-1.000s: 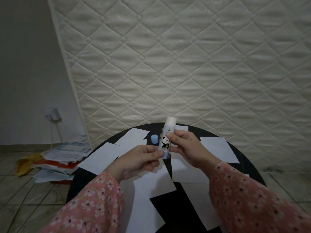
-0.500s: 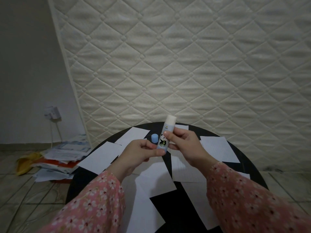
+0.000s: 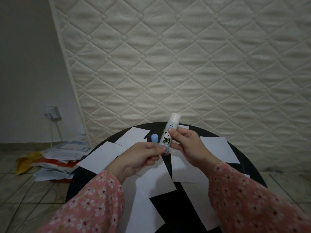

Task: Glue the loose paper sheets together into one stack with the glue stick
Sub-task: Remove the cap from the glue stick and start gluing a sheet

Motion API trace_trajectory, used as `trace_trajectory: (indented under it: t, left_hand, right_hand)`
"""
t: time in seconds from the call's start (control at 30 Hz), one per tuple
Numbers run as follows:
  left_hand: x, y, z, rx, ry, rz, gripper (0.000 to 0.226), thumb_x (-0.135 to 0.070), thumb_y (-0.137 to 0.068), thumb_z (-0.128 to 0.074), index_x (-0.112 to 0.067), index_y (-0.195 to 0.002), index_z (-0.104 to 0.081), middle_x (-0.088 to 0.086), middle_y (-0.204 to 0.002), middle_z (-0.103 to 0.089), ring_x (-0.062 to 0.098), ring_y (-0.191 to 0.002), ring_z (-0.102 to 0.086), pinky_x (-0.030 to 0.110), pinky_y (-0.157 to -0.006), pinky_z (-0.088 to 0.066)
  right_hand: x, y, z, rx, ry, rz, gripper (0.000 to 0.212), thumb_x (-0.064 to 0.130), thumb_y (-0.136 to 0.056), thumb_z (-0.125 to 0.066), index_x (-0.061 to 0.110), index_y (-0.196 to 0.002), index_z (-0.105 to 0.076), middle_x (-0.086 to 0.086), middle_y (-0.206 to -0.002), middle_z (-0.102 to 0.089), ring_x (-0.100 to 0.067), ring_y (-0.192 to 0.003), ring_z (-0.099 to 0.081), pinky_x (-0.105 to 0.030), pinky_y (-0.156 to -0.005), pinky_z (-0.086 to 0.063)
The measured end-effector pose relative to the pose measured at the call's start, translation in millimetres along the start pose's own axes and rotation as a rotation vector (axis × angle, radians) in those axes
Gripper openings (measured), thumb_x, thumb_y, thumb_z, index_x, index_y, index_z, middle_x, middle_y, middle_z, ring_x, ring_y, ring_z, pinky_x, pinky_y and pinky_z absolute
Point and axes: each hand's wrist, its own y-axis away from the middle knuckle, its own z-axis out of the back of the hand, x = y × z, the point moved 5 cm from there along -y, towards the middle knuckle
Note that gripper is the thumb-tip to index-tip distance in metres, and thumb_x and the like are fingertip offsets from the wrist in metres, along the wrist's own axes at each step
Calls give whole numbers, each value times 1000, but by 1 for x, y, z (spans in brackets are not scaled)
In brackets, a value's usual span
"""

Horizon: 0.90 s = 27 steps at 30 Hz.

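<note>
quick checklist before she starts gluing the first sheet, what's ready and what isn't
1. Cap off the glue stick: ok, the blue cap stands on the table.
2. Glue raised out of the tube: ok, a white tip shows at the top.
3. Grip on the stick: ok, left hand pinches the base, right hand holds the body.
4. Paper sheets within reach: ok, scattered loose on the table.
5. One sheet picked out for gluing: not ok, none separated yet.
6. Glue still moist: cannot tell.
</note>
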Motion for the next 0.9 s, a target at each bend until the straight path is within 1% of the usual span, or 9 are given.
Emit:
trace_trajectory:
  t: [0.13,0.27,0.4,0.53,0.6,0.67,0.73,0.83,0.9]
  left_hand:
    - [1,-4,3,-117,-58,-26,16,-12,-74,-78,-9,-89,-75,3,-77,-61,7,-57,-41,16,-50,-32]
    - [0,1,2,17,-2,3,36,-27,-69,-73,-5,-99,-73,9,-95,-64,6,-58,-43,21,-53,-27]
    - [-1,5,0,108,68,14,49,-28,-81,-59,6,-116,-62,10,-103,-69,5,-55,-39,17,-54,-30]
    - [-1,5,-1,95,90,29,40,-21,-78,-62,7,-106,-65,13,-97,-58,4,-52,-35,14,-49,-31]
    - [-2,2,0,52,81,22,32,-18,-74,-67,4,-98,-68,8,-83,-53,5,-50,-33,14,-47,-29]
    - [-3,0,3,-33,-26,9,22,-14,-73,-73,-2,-91,-73,-1,-65,-54,6,-50,-32,16,-48,-27]
    - [-1,-1,5,-119,-142,6,21,-11,-74,-77,-5,-94,-75,-5,-59,-56,6,-51,-35,16,-50,-29]
    - [2,1,2,-80,-126,46,27,-11,-75,-77,-3,-101,-73,-7,-59,-55,5,-52,-37,15,-51,-31]
    - [1,6,-3,35,-89,80,30,-17,-71,-77,-6,-99,-74,-1,-74,-60,4,-53,-39,14,-51,-31]
  right_hand:
    - [-2,-1,3,-62,60,3,19,15,-91,-59,3,-101,-68,-9,-90,-74,-25,-93,-70,-40,-88,-56]
    - [-1,0,1,-32,56,-9,31,25,-81,-63,1,-99,-68,-11,-89,-73,-28,-92,-68,-42,-87,-56]
    - [0,2,-1,4,33,-3,28,25,-79,-60,3,-94,-68,-7,-84,-73,-20,-85,-68,-32,-74,-57]
    - [2,5,-1,8,20,-4,21,18,-86,-57,1,-95,-68,-7,-84,-73,-20,-84,-69,-30,-73,-57]
    - [2,4,-1,-7,24,-4,18,14,-89,-57,1,-96,-68,-8,-85,-73,-20,-85,-69,-32,-77,-58]
    - [1,3,-1,-44,57,-10,14,12,-90,-59,5,-96,-69,-8,-87,-74,-19,-85,-70,-32,-78,-59]
    - [-1,3,-1,-78,74,-30,11,10,-90,-62,9,-95,-71,-8,-89,-74,-17,-84,-71,-27,-71,-58]
    - [-2,4,-1,-57,88,-53,11,10,-90,-61,10,-94,-71,-8,-90,-74,-17,-85,-71,-25,-69,-57]
    - [0,5,-2,1,75,-53,15,15,-86,-61,8,-96,-70,-7,-91,-73,-19,-87,-70,-28,-72,-58]
